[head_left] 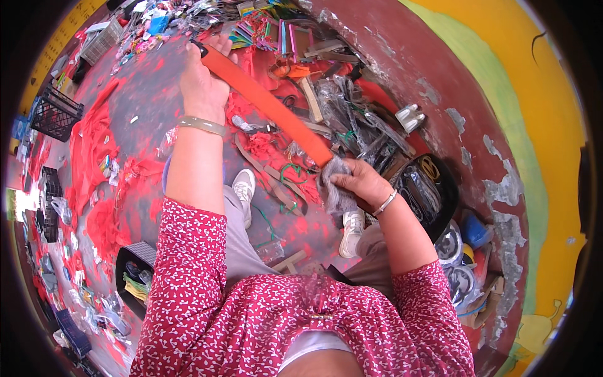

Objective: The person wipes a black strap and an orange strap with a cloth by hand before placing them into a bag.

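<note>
An orange strap, apparently a belt (270, 105), stretches slantwise between my two hands. Its upper end, with a dark piece like a buckle (200, 49), is held in my left hand (204, 83), whose fingers are partly hidden behind it. Lower down, my right hand (364, 182) pinches a crumpled grey cloth (335, 190) round the strap's other end. The strap's tip is hidden in that cloth. Below the strap, several brown belts (276, 182) lie on the red-stained floor. Beside my right hand stands a black bin (447, 188) with dark coiled belts in it.
Clear plastic wrapping and dark belts (358, 116) are heaped by the red wall (452, 81). Coloured sticks (287, 41) lie at the far side. To the left stand a black crate (56, 113) and a basket (135, 257). Red cloth (94, 144) covers part of the floor.
</note>
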Motion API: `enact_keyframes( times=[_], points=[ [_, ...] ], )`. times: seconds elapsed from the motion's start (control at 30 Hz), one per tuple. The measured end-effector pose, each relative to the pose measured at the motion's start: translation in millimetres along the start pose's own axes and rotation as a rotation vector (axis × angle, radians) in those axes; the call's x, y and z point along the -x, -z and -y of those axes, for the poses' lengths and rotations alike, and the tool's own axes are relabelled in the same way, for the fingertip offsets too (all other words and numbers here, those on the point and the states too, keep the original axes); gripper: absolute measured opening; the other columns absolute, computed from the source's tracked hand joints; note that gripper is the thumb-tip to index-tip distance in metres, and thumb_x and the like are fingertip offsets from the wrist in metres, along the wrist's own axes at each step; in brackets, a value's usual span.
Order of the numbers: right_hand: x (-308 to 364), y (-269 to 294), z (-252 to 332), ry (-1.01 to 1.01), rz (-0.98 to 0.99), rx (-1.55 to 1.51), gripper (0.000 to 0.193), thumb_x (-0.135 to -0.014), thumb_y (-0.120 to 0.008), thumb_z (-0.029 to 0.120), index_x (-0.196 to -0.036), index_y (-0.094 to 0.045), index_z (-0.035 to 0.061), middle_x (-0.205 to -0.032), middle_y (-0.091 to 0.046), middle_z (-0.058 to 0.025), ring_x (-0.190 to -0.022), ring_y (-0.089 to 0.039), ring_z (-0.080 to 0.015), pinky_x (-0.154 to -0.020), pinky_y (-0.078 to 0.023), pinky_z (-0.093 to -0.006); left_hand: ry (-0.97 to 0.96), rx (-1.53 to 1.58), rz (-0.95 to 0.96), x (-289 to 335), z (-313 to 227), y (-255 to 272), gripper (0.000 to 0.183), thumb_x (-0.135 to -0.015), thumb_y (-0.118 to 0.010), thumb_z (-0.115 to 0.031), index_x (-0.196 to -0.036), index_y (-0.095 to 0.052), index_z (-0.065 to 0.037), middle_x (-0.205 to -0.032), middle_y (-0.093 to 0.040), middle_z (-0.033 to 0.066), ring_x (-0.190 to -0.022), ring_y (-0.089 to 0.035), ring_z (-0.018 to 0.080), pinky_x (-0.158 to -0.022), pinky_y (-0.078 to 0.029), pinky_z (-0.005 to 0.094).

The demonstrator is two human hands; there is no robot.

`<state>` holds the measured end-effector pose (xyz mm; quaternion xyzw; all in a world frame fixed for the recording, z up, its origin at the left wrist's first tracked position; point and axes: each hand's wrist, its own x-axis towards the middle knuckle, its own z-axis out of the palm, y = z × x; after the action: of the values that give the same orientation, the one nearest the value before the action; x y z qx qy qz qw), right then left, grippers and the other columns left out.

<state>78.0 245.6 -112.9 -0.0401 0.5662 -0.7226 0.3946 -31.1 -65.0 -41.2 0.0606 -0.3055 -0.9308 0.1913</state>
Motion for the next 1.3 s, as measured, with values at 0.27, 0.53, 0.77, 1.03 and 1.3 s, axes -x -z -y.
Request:
enact_keyframes(
  times=[0.27, 0.53, 0.77, 1.03, 1.3],
  points=[
    [-28, 1, 42, 0.332, -0.173, -0.279, 0.021, -0.087, -0.050, 0.009, -0.105, -0.053, -0.0015, -0.092, -0.062, -0.0094, -0.081, -0.062, -0.0186, -0.073, -0.051, -0.0315, 0.695, -0.308, 0.033, 62, 101, -9, 0.055, -0.077, -0.060, -0.052, -0.102, -0.050, -0.003, -0.081, -0.055, 0.0060, -0.065, -0.051, 0.0152, -0.054, -0.043, 0.0275],
    [-55, -17, 35, 0.185, -0.146, -0.259, 0.019, -0.087, -0.049, 0.005, -0.104, -0.054, -0.0024, -0.094, -0.061, -0.0088, -0.083, -0.061, -0.0180, -0.076, -0.049, -0.0309, 0.835, -0.165, 0.291, 74, 123, -13, 0.035, -0.090, -0.049, -0.031, -0.102, -0.054, 0.002, -0.104, -0.060, 0.0189, -0.091, -0.060, 0.0267, -0.079, -0.050, 0.0369],
    [-50, -26, 46, 0.179, -0.112, -0.204, 0.019, -0.087, -0.053, 0.011, -0.100, -0.057, -0.0016, -0.089, -0.063, -0.0090, -0.075, -0.063, -0.0189, -0.067, -0.053, -0.0326, 0.562, -0.264, 0.399, 73, 101, -33, 0.030, -0.091, -0.047, -0.028, -0.090, -0.055, 0.001, -0.096, -0.062, 0.0196, -0.088, -0.060, 0.0247, -0.077, -0.050, 0.0353],
    [-41, -28, 32, 0.032, -0.027, -0.034, 0.018, -0.085, -0.054, 0.005, -0.102, -0.058, -0.0007, -0.087, -0.064, -0.0073, -0.076, -0.062, -0.0143, -0.071, -0.051, -0.0277, 0.334, -0.109, 0.256, 45, 76, -29, 0.025, -0.090, -0.047, -0.024, -0.078, -0.055, -0.003, -0.080, -0.064, 0.0166, -0.081, -0.062, 0.0273, -0.076, -0.047, 0.0348],
    [-19, -32, 25, 0.017, -0.025, 0.149, 0.015, -0.086, -0.054, 0.005, -0.098, -0.057, -0.0026, -0.083, -0.063, -0.0035, -0.073, -0.059, -0.0100, -0.069, -0.049, -0.0239, 0.248, -0.006, 0.131, 29, 54, -17, 0.018, -0.089, -0.049, -0.017, -0.081, -0.053, -0.001, -0.081, -0.062, 0.0163, -0.083, -0.061, 0.0294, -0.079, -0.048, 0.0387]
  ],
)
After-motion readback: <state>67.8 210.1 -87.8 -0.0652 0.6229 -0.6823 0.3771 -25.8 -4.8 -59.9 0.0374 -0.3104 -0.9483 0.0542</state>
